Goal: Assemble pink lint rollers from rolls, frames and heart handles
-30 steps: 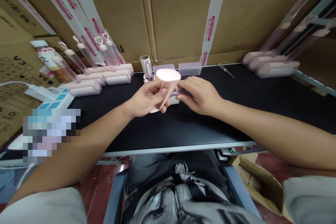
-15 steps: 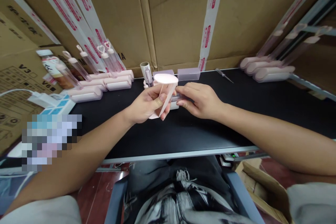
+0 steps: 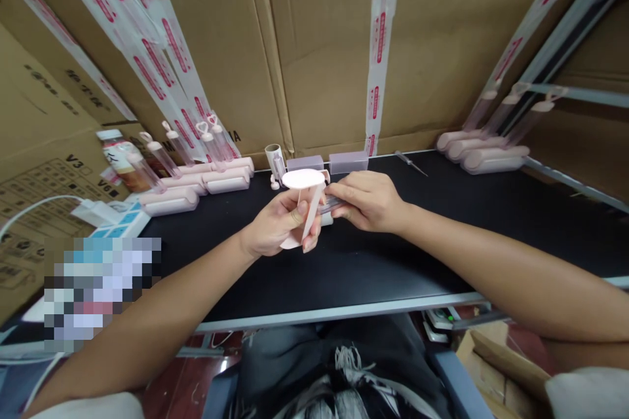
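Taped cardboard boxes (image 3: 324, 46) wall in the far side and the left, standing right at the back edge of the bench (image 3: 442, 255). The bench has a black top with a pale metal strip along its near edge; the person's lap sits below that edge. The widest bare stretch of black lies on the right, between the right forearm and the back row, and a smaller bare patch lies in front of the hands toward the near edge.

At the far right, a group of pink bases (image 3: 484, 156) with clear tubes leaning up and away lines the back corner. At the far left, a second group of the same pink bases (image 3: 196, 180) stands with heart-topped tubes, next to a white power strip (image 3: 105, 219). Behind the hands, close to the cardboard, sit two pale lilac blocks (image 3: 348, 162) and a short white tube (image 3: 272, 156); a thin tool (image 3: 411, 163) lies alone right of them.

The left hand (image 3: 275, 226) is closed around the stem of a pink piece (image 3: 304, 196) with a flat oval top, held upright above mid-bench. The right hand (image 3: 368, 200) pinches a clear tube (image 3: 330, 204) lying sideways, its end meeting the pink piece.
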Demonstrator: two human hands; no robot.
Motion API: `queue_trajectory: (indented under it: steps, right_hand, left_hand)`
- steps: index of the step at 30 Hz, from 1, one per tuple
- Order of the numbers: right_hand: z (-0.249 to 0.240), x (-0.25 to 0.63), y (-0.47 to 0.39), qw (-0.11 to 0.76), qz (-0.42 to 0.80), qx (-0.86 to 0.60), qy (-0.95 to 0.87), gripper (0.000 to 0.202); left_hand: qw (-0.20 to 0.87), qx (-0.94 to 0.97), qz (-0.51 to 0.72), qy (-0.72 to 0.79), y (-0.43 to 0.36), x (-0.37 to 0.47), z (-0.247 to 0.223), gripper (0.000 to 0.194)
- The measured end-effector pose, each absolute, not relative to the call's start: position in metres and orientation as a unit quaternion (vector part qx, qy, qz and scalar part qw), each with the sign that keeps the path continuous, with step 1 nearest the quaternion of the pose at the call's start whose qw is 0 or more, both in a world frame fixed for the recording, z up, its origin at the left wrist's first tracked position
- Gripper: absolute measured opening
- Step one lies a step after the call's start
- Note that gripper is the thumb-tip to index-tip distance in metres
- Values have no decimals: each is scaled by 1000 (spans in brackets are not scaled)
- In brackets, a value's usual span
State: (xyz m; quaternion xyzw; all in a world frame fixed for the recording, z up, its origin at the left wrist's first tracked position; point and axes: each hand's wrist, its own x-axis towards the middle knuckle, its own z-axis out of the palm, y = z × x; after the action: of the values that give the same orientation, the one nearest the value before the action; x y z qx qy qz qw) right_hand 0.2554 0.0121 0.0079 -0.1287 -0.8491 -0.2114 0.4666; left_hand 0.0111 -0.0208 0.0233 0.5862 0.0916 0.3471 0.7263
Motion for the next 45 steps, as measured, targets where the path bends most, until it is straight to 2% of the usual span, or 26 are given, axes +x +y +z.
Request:
queue_trajectory:
  steps: [4,10,15,18,21,23,33,41,45]
  right_hand:
    - [7,260,19,461,-193,-135,-856,39]
    - [4,268,20,391,-57,-158,-905,41]
    - [16,275,15,364,7,-202,-909,49]
    - [23,283,17,345,124,-238,-899,51]
    - [25,288,21,266,300,-251,-881,53]
    - [23,287,22,250,329,-256,-874,51]
    - [24,284,22,437,42,-194,-877,43]
    - [23,279,20,513,-200,-193,-812,30]
    - [27,281,22,536,-271,-171,-781,24]
  left_hand:
    - [701,592,379,122,-21,14,22,35]
    - [648,639,365,197,-9,10,15,46]
    - [647,649,364,165,-7,-1,24,38]
    - [650,652,356,159,-7,-12,33,38]
    - [657,654,335,168,-5,-22,37,38]
    - [659,650,338,169,-3,-24,36,37]
    - [670,591,426,141,-16,-3,39,34]
    - [696,526,470,132,-28,10,41,29]
    - [708,518,467,116,-34,13,48,29]
